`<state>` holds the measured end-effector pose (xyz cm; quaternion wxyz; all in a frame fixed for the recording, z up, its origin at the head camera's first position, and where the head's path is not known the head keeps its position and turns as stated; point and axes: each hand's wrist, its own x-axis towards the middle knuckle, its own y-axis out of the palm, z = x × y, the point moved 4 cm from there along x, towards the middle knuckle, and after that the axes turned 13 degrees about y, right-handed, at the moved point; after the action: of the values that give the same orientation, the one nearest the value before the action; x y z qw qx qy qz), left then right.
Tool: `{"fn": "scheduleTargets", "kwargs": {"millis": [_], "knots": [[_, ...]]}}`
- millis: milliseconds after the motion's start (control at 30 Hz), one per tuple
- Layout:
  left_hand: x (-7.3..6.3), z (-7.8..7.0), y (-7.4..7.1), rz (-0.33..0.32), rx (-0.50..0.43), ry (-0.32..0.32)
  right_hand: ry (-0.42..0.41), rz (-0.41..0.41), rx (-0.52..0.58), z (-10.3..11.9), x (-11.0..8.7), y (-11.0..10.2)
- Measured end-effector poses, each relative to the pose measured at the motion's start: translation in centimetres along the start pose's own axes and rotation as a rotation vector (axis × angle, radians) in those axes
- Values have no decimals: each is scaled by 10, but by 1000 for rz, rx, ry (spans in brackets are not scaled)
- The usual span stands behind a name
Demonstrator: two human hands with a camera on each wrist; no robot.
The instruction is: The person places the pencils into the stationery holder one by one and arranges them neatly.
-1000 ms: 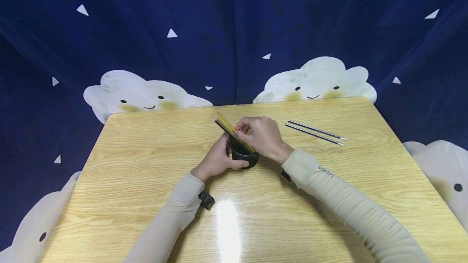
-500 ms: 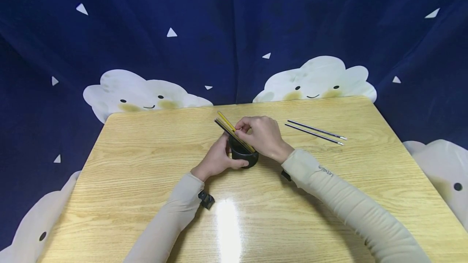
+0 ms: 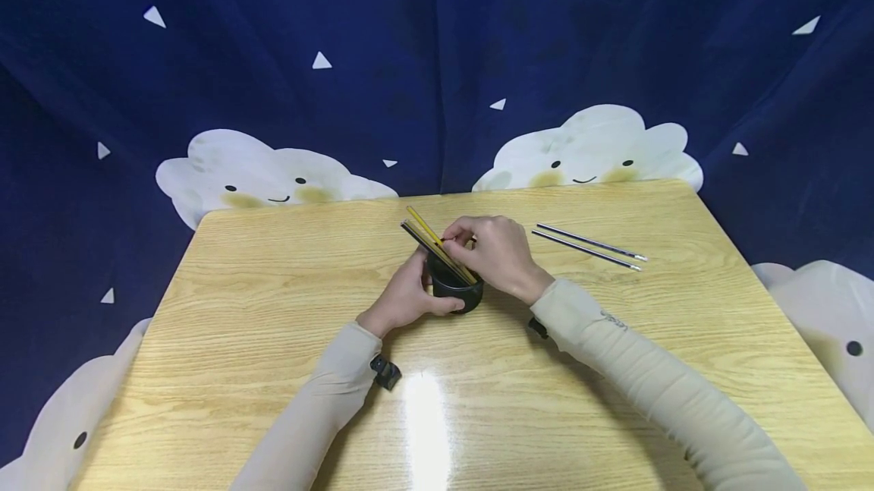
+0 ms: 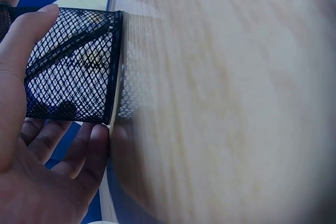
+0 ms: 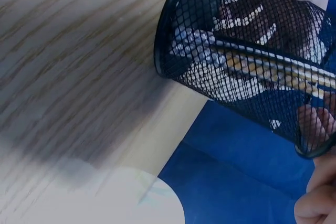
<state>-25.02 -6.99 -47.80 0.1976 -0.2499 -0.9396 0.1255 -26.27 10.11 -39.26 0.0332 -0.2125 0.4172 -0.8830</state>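
Note:
In the head view my left hand (image 3: 407, 295) grips a black mesh pencil cup (image 3: 459, 300) from its left side, thumb across the front. The left wrist view shows the cup's mesh wall (image 4: 79, 66) beside the thumb, with fingers underneath. Several pencils (image 3: 429, 242) lean out of the cup toward the upper left. My right hand (image 3: 497, 252) is over the cup's right side, thumb and forefinger pinching a yellow pencil (image 3: 423, 224) that stands a little higher than the others. Through the mesh in the right wrist view, a bundle of pencils (image 5: 262, 61) shows inside.
Two dark pencils (image 3: 587, 246) with pale ends lie nearly parallel on the wooden table (image 3: 273, 271), right of the cup. A dark blue curtain with white clouds (image 3: 587, 146) hangs behind the table's far edge. Small cameras (image 3: 386, 374) are strapped at both wrists.
My right hand has shifted slightly to the right over the cup, and the yellow pencil's top is a touch higher. The left hand and the cup stay in place.

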Motion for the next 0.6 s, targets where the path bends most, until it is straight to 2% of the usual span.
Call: {"fn": "scheduleTargets", "kwargs": {"millis": [167, 367, 600], "knots": [[0, 0, 0, -7, 17, -18, 0, -37, 28, -7, 0, -12], [2, -2, 1, -4, -5, 8, -3, -118, 36, -19, 0, -32], [2, -2, 1, -6, -17, 14, 38, -136, 12, -37, -3, -47]]}}
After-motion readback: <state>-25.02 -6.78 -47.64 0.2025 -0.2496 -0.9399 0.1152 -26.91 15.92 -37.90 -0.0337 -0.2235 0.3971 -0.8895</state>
